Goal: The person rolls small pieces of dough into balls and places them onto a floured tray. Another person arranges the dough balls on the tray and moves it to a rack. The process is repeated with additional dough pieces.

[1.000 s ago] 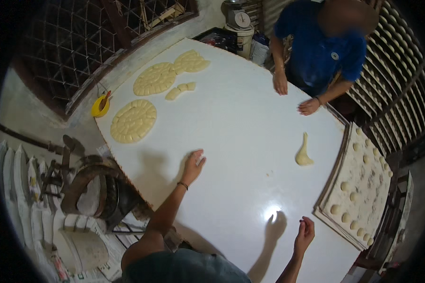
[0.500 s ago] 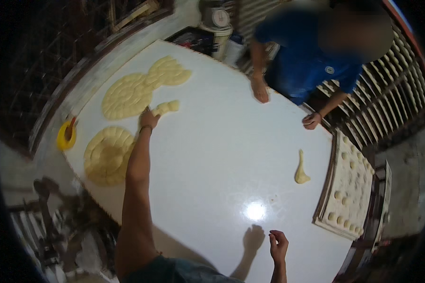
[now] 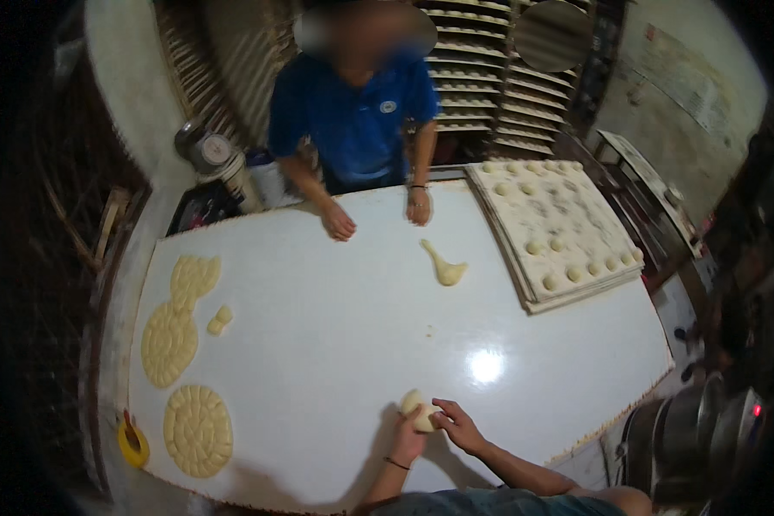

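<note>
Near the table's front edge, my left hand (image 3: 409,437) is closed around a pale lump of dough (image 3: 414,402). My right hand (image 3: 458,427) meets it from the right, fingers curled against the dough; part of the lump is hidden by the fingers. Two small joined dough pieces (image 3: 219,321) lie at the left. Beside them are a round of cut dough (image 3: 169,346) and a fan-shaped cut sheet (image 3: 195,277) touching it. Nearer me sits another cut round (image 3: 198,430). A dough piece with a thin tail (image 3: 444,266) lies toward the far side.
Across the white table (image 3: 318,318) stands a co-worker in a blue shirt (image 3: 353,120), both hands at the far edge. Stacked boards (image 3: 568,224) with dough balls occupy the right. A yellow container (image 3: 133,444) is at the left edge; metal pots (image 3: 675,430) stand at lower right.
My left hand has come back from the dough at the left, now holding a lump. That small row has become shorter. My right hand has joined it. The view has turned rightward.
</note>
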Demonstrator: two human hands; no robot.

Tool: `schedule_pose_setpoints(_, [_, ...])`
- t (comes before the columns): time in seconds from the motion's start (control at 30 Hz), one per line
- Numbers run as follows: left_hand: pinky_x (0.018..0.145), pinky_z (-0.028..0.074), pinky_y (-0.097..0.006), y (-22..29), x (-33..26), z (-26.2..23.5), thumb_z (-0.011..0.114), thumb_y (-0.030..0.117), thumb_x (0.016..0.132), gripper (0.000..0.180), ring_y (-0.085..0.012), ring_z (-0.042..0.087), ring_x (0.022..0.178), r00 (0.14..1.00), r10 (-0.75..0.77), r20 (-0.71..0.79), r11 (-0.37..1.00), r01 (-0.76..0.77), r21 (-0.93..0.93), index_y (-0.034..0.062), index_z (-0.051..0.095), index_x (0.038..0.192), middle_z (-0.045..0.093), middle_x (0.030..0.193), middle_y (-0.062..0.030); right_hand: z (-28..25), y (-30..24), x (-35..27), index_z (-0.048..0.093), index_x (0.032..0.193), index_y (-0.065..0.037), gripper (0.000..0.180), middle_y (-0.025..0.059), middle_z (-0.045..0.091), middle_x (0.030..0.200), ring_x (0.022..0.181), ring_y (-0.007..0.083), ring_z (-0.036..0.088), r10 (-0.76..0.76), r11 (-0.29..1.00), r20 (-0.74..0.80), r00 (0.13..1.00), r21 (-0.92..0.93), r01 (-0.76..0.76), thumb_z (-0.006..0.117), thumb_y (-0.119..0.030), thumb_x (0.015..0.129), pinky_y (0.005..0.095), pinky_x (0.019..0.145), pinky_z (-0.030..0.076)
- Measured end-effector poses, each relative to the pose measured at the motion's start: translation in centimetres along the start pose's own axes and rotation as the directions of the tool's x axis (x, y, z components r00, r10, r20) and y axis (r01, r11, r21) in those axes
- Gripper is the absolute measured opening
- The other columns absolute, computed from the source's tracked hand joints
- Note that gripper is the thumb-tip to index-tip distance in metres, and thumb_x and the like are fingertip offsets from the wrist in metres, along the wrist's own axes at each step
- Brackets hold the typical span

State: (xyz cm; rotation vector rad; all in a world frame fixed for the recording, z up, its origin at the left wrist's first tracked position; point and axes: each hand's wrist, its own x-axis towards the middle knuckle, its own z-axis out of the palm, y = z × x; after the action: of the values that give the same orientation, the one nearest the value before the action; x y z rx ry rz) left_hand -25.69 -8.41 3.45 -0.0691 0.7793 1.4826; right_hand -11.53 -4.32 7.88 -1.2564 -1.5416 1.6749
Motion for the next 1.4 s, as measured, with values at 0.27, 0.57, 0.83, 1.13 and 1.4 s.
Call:
schedule_pose_setpoints(0.27, [0.088,0.043,-0.029,-7.6,-1.9,10.9,0.061,0.02,0.095,0.024,-0.0137,0.055,0.096,0.978,-0.091,0.187,0.839,-0.026,0.544,0.01,0.053,0.115,0.059,0.104,-0.002,-13.3,-0.1,-6.3,0.057,0.126,-0.002,0.043,0.0061,0.057,0.105,0.098,0.0157,0.058,-0.089,0.996,-0.22,0.971,-0.012,0.088,0.072,-0.013,0.087,0.0295,0.087,0.049])
schedule_pose_setpoints(0.57, [0.094,0.042,-0.04,-12.7,-1.0,6.9,0.079,0.026,0.07,0.058,-0.0305,0.05,0.108,0.943,0.122,0.31,-0.449,-0.226,0.864,-0.001,0.056,0.116,0.056,0.109,-0.0144,-36.3,5.9,-18.1,0.063,0.101,-0.006,0.024,0.012,0.062,0.1,0.092,0.0238,0.061,0.04,0.695,-0.112,0.993,0.717,0.053,0.073,-0.01,0.08,0.0359,0.078,0.053])
schedule_pose_setpoints(0.83, [0.088,0.047,-0.043,-17.0,-2.5,8.0,0.068,0.01,0.074,0.02,-0.03,0.058,0.097,0.694,-0.155,0.704,-0.49,-0.672,0.555,0.0013,0.064,0.092,0.061,0.098,-0.014,-33.0,13.5,-15.4,0.066,0.088,-0.008,0.016,0.0111,0.06,0.103,0.099,0.0305,0.058,-0.519,0.678,-0.374,0.769,-0.728,0.103,0.069,-0.009,0.071,0.0423,0.086,0.048])
schedule_pose_setpoints(1.13, [0.083,0.043,-0.041,-21.4,4.6,12.2,0.066,0.01,0.082,0.009,-0.0322,0.052,0.094,0.825,0.366,0.43,-0.432,-0.259,0.864,0.0051,0.062,0.076,0.061,0.085,-0.012,-35.1,11.9,-7.6,0.064,0.083,-0.006,0.014,0.0092,0.061,0.092,0.096,0.0283,0.056,-0.304,0.769,-0.616,0.727,-0.609,-0.194,0.068,-0.007,0.069,0.0427,0.085,0.045])
schedule_pose_setpoints(1.4, [0.079,0.044,-0.045,-16.3,9.4,11.9,0.056,0.001,0.085,0.006,-0.0327,0.051,0.084,0.637,0.504,0.583,-0.491,-0.344,0.8,-0.0008,0.057,0.079,0.058,0.089,-0.0155,-42.0,11.5,-8.6,0.061,0.084,-0.004,0.009,0.0112,0.06,0.092,0.088,0.031,0.054,-0.628,0.542,-0.556,0.544,-0.815,-0.206,0.064,-0.007,0.076,0.0428,0.079,0.044])
